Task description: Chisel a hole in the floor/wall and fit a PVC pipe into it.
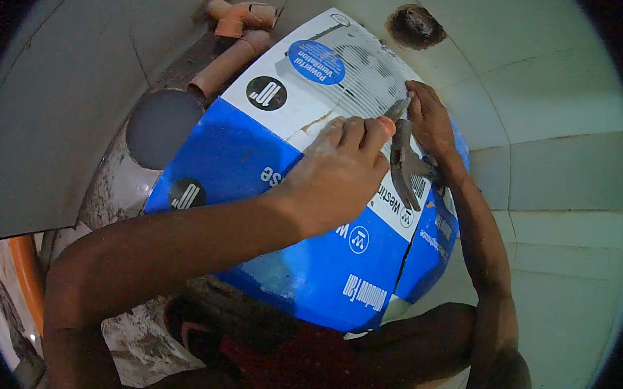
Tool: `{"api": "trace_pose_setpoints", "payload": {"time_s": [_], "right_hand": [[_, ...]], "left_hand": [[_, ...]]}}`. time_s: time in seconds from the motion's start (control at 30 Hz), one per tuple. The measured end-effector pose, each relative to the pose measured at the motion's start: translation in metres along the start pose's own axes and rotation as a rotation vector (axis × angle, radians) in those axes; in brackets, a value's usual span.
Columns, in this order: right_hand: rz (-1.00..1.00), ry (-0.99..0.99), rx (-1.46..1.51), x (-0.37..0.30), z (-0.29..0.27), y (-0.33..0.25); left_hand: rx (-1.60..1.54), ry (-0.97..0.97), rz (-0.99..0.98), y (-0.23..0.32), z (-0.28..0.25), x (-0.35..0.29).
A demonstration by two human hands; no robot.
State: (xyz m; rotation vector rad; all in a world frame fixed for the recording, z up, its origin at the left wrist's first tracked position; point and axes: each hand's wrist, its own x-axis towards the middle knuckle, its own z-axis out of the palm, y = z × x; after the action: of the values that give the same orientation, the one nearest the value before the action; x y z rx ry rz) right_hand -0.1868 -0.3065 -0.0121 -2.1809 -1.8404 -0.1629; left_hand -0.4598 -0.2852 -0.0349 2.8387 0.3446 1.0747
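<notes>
A blue and white cardboard box (257,151), printed with a picture of a fan, stands tilted in front of me. Over its top my left hand (338,175) is closed, knuckles up. An orange-red bit (386,124) shows at its fingertips, with a grey, blade-like piece (399,108) just beyond; what the fingers hold is mostly hidden. My right hand (432,125) lies on the box's right edge, fingers stretched out. Between the hands, a dark curved tool (404,165) rests on the cardboard; I cannot make out its kind. A short tear (318,123) runs beside my left fingers.
Orange-brown plastic pipes (227,62) stand in the far left corner beside a grey round shape (163,128). A dark hole (416,26) opens in the tiled wall (565,176) behind the box. At lower left an orange curved strip (28,276) lies on dirty flooring.
</notes>
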Motion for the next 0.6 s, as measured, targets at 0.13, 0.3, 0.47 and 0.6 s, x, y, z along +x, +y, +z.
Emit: {"api": "trace_pose_setpoints", "payload": {"time_s": [0.13,0.3,0.47,0.6], "right_hand": [[-0.043,0.042,0.026,-0.008,-0.010,-0.004],[-0.029,0.043,-0.006,-0.029,-0.016,-0.008],[-0.032,0.021,-0.062,-0.035,-0.035,-0.019],[-0.072,0.032,-0.047,-0.045,-0.038,-0.016]], "left_hand": [[0.017,-0.022,0.000,0.016,-0.013,0.001],[0.001,-0.029,0.015,0.028,-0.021,-0.007],[0.042,-0.008,0.029,0.040,-0.034,-0.010],[-0.015,0.014,0.045,0.051,-0.039,-0.011]]}}
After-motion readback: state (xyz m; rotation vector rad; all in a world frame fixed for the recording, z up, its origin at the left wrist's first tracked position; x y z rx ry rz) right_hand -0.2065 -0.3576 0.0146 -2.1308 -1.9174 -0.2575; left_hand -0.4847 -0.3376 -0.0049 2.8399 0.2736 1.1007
